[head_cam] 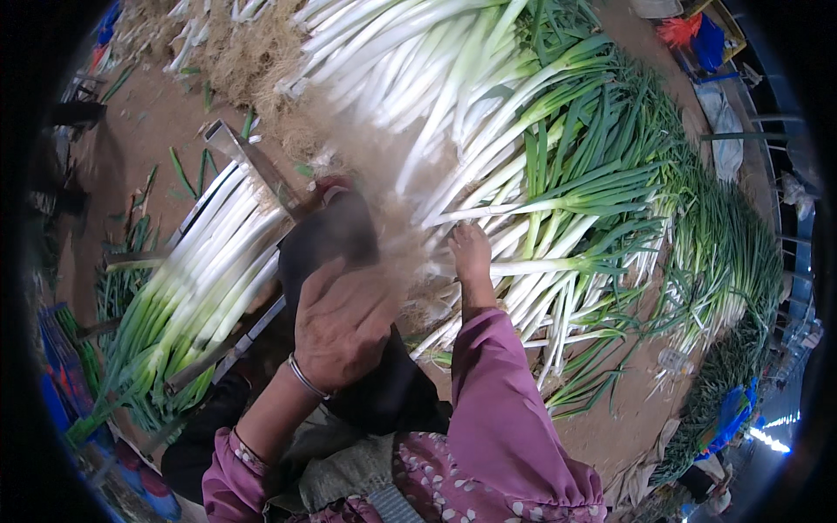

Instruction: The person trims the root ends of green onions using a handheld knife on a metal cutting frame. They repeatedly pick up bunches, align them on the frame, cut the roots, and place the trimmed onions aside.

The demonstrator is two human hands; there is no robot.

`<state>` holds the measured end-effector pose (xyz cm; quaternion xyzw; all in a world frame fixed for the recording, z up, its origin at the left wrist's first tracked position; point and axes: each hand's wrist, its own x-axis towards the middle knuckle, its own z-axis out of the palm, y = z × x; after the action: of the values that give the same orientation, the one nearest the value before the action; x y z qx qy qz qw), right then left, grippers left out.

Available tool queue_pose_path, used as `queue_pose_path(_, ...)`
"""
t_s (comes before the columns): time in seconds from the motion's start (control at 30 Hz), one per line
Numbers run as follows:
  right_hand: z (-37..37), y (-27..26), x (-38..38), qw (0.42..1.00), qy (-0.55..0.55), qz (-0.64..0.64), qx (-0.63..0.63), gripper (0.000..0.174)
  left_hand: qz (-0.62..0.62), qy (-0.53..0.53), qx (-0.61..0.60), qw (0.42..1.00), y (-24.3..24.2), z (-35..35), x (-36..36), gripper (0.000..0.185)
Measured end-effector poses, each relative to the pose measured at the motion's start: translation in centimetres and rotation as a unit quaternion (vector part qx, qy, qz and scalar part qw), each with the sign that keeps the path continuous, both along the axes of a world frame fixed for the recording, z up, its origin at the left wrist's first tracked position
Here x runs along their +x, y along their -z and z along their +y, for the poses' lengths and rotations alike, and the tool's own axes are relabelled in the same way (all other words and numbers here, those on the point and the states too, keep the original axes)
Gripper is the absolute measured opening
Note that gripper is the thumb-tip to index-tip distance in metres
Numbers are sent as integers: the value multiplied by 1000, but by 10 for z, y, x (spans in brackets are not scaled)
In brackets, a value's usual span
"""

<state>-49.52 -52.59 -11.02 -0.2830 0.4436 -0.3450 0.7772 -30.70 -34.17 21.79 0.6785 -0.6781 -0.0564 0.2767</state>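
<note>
My left hand (pixel 346 320), wearing a silver bangle, is raised over my dark-clothed knee with its fingers bent. Blurred brown root fibres (pixel 399 255) show just beyond its fingertips; whether it holds anything is hidden. My right hand (pixel 471 252) reaches into a pile of long green onions (pixel 523 170), its curled fingers against the white stalks. A grip on one stalk cannot be made out. Left of my leg, a bundle of trimmed-looking green onions (pixel 216 229) lies in a metal rack, white ends against its upright end plate (pixel 252 167).
Tangled brown roots (pixel 261 72) lie at the far end of the pile. More green onions (pixel 713 261) stretch along the right side. A clear plastic bottle (pixel 673 361) lies on the dirt floor (pixel 608 438). Loose green leaves (pixel 186 170) are scattered beyond the rack.
</note>
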Motion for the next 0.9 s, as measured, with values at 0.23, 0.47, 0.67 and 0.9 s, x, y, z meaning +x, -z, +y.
queue_pose_path(0.23, -18, 11, 26, 981, 113, 56, 150, 31, 4, -21, -22, 1000, 10, -4, 4, 42)
queue_pose_path(0.47, -34, 4, 18, 971, 166, -26, 168, 34, 12, -16, -15, 1000, 6, -2, 7, 40)
queue_pose_path(0.67, -30, -49, 20, 961, 184, -155, 135, 24, 5, -23, -19, 1000, 9, -1, 8, 35)
queue_pose_path(0.9, -13, -106, -19, 987, 129, -59, 70, 18, -16, -37, -16, 999, 10, -7, -2, 31)
